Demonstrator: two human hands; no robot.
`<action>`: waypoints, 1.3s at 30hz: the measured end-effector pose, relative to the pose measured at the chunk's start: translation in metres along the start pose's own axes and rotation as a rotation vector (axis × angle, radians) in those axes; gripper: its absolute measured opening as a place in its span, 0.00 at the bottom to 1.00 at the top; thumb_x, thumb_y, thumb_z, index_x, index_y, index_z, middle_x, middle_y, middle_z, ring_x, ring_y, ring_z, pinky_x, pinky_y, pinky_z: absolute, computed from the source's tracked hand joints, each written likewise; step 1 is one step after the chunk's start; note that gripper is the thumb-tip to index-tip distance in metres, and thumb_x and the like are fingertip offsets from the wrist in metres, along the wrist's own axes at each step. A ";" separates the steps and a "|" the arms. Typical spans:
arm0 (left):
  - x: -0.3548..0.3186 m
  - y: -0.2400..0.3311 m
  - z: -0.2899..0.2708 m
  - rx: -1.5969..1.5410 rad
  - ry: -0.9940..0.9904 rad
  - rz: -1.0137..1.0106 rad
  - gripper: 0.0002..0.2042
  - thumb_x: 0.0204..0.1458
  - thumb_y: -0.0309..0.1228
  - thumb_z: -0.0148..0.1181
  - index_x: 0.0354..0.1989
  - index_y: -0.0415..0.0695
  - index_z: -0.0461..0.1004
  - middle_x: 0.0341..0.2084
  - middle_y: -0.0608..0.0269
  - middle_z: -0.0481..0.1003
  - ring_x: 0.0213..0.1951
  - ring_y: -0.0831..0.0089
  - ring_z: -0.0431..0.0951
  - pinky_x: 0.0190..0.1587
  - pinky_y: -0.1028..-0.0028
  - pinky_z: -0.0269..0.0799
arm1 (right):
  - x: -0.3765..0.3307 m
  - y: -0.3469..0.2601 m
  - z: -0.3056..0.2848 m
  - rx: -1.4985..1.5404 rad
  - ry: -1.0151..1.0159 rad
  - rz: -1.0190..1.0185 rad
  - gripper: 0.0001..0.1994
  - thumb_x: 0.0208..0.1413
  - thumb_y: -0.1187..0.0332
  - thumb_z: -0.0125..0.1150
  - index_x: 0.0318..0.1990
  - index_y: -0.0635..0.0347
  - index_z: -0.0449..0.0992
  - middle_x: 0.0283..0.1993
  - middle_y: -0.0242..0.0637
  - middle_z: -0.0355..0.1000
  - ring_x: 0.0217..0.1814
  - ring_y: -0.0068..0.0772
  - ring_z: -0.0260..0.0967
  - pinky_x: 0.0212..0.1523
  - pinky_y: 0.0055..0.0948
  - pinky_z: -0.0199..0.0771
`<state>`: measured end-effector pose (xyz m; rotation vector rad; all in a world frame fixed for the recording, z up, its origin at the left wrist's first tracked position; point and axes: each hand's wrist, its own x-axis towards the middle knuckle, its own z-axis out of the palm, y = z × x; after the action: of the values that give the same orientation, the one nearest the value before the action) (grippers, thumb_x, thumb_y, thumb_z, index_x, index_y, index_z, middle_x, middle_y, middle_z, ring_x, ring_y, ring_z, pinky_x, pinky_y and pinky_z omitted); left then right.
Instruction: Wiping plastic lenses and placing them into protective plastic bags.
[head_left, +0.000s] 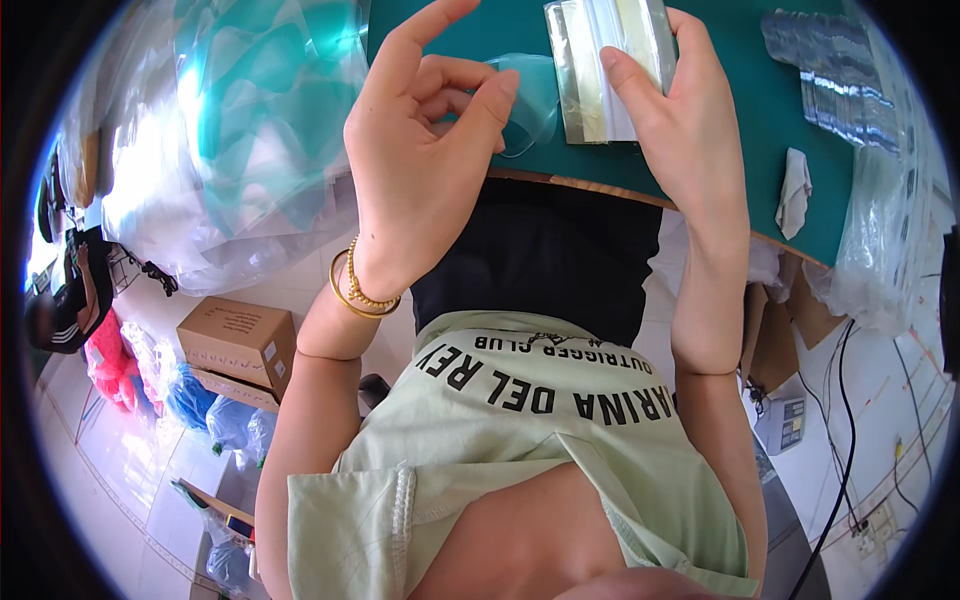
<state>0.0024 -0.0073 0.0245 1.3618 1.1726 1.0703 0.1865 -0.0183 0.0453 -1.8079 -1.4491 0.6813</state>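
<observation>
My left hand (pixel 425 165) is raised over the green table (pixel 765 120), index finger stretched out and the other fingers curled toward the thumb. A thin, clear plastic film (pixel 537 110) with a rounded edge comes out from between that thumb and the curled fingers. My right hand (pixel 685 120) grips a flat rectangular packet (pixel 582 85), silvery at the edges with pale yellow and white strips, thumb on top and fingers behind its right side. The packet's lower edge hangs close to the table's near edge, right of the film.
Large clear plastic sheets (pixel 260 110) cover the table's left side. At its right lie a stack of shiny film pieces (pixel 840 85), a crumpled white cloth (pixel 795 193) and clear plastic (pixel 875 240). Cardboard boxes (pixel 235 340), coloured bags (pixel 185 395) and black cables (pixel 848 430) are on the floor.
</observation>
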 end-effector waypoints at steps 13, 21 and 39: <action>-0.012 -0.011 -0.022 0.277 -0.134 -0.034 0.23 0.58 0.19 0.57 0.64 0.39 0.68 0.38 0.63 0.79 0.37 0.84 0.76 0.39 0.83 0.74 | 0.011 0.002 0.002 0.223 -0.006 -0.061 0.15 0.60 0.70 0.60 0.51 0.69 0.68 0.43 0.52 0.75 0.46 0.47 0.76 0.48 0.36 0.73; -0.014 -0.011 -0.028 0.158 -0.146 -0.077 0.25 0.58 0.17 0.55 0.66 0.39 0.65 0.42 0.62 0.77 0.39 0.82 0.76 0.42 0.82 0.75 | -0.009 -0.009 0.037 -0.155 -0.111 -0.169 0.22 0.58 0.65 0.62 0.53 0.69 0.62 0.22 0.56 0.74 0.28 0.61 0.76 0.31 0.51 0.75; 0.049 0.004 0.010 0.865 -0.438 0.685 0.16 0.43 0.33 0.65 0.37 0.34 0.74 0.31 0.51 0.71 0.38 0.55 0.73 0.43 0.62 0.75 | 0.014 0.031 -0.184 -0.804 0.596 -0.470 0.11 0.61 0.70 0.61 0.50 0.58 0.80 0.45 0.34 0.77 0.41 0.34 0.73 0.48 0.32 0.72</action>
<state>0.0189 0.0399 0.0279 2.6515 0.8575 0.6193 0.3500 -0.0455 0.1330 -1.8505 -1.7223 -0.7263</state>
